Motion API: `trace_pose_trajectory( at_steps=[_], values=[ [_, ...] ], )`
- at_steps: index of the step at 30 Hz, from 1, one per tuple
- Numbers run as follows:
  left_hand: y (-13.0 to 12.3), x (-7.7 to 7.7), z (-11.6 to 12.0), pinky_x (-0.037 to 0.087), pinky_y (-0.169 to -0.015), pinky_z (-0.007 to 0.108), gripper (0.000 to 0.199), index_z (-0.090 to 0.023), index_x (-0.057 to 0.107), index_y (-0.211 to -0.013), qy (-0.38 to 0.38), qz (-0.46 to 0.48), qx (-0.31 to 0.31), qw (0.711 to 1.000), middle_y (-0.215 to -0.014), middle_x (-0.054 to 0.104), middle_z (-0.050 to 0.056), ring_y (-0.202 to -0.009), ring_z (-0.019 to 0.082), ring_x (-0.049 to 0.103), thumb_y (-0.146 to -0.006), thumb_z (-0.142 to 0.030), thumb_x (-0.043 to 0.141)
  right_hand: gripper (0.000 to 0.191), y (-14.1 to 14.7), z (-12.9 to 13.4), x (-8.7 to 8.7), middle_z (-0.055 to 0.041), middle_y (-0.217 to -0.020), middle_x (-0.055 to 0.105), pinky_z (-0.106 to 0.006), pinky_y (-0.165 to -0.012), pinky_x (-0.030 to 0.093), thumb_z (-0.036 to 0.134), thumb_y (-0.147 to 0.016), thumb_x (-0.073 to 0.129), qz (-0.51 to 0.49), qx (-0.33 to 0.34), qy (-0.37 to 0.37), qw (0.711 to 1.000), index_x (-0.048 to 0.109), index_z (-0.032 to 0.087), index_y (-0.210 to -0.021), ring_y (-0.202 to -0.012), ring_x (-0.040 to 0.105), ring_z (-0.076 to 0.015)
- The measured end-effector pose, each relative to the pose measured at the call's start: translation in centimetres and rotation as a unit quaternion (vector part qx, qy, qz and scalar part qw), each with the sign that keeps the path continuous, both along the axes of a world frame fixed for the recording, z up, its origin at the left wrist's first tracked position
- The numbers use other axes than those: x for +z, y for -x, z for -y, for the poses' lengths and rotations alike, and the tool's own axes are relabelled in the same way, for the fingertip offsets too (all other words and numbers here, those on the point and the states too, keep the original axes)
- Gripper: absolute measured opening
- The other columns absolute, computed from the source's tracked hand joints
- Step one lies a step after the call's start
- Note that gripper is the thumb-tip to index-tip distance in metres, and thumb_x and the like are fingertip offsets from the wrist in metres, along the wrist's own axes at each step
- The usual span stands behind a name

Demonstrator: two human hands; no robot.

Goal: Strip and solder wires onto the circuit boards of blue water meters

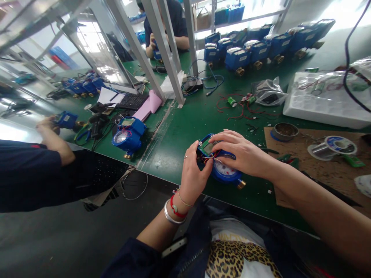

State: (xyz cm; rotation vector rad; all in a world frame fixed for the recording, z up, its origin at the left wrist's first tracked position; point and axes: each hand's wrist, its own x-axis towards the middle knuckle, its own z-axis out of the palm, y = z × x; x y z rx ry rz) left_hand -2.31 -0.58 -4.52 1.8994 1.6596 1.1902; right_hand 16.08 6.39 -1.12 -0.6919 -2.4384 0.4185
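Note:
A blue water meter (227, 172) lies on the green bench in front of me, its round dial and brass fitting toward me. Its box part is uncovered and shows a green circuit board (206, 146) with a small display and thin coloured wires. My left hand (194, 166) grips the box's left side, thumb by the wires. Over the right side bends my right hand (239, 152), its fingers closed on the board's edge and the casing; the fingertips are partly hidden. Left of my hands stands another blue water meter (129, 135) with its display and dial showing.
Several blue meters (237, 58) stand at the back right. A white foam tray (327, 100), solder spool (332, 148) and round tin (284, 133) lie to the right. Metal posts (178, 77) rise mid-bench. Co-workers' hands hold meters at the left (48, 125) and back.

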Motion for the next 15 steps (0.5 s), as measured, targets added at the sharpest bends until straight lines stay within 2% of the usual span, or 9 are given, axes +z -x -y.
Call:
trace_pose_trajectory(
  at_steps=[3, 7, 15],
  values=[
    [0.15, -0.05, -0.02, 0.037, -0.111, 0.049, 0.056, -0.017, 0.037, -0.138, -0.005, 0.001, -0.009, 1.0, -0.142, 0.045, 0.017, -0.134, 0.028, 0.042, -0.089, -0.03, 0.061, 0.014, 0.23, -0.46, -0.36, -0.0038, -0.121, 0.061, -0.049, -0.115, 0.027, 0.027, -0.087, 0.059, 0.008, 0.01, 0.007, 1.0, 0.063, 0.023, -0.1, -0.119, 0.054, -0.02],
    [0.21, -0.13, 0.01, 0.036, -0.111, 0.05, 0.056, -0.018, 0.037, -0.139, -0.001, 0.006, -0.011, 1.0, -0.143, 0.044, 0.016, -0.135, 0.028, 0.041, -0.09, -0.03, 0.061, 0.012, 0.45, -0.58, 0.06, -0.0031, -0.115, 0.064, -0.047, -0.114, 0.029, 0.025, -0.089, 0.057, 0.022, 0.019, 0.014, 0.999, 0.062, 0.023, -0.099, -0.113, 0.057, -0.0186],
    [0.25, -0.27, 0.05, 0.036, -0.112, 0.051, 0.055, -0.019, 0.036, -0.139, -0.01, 0.005, -0.015, 1.0, -0.144, 0.043, 0.016, -0.135, 0.028, 0.04, -0.09, -0.029, 0.059, 0.016, 0.74, -0.87, 0.4, -0.0042, -0.105, 0.067, -0.04, -0.102, 0.042, 0.028, -0.094, 0.051, -0.003, 0.043, 0.03, 0.999, 0.066, 0.022, -0.095, -0.101, 0.061, -0.0177]
  ],
)
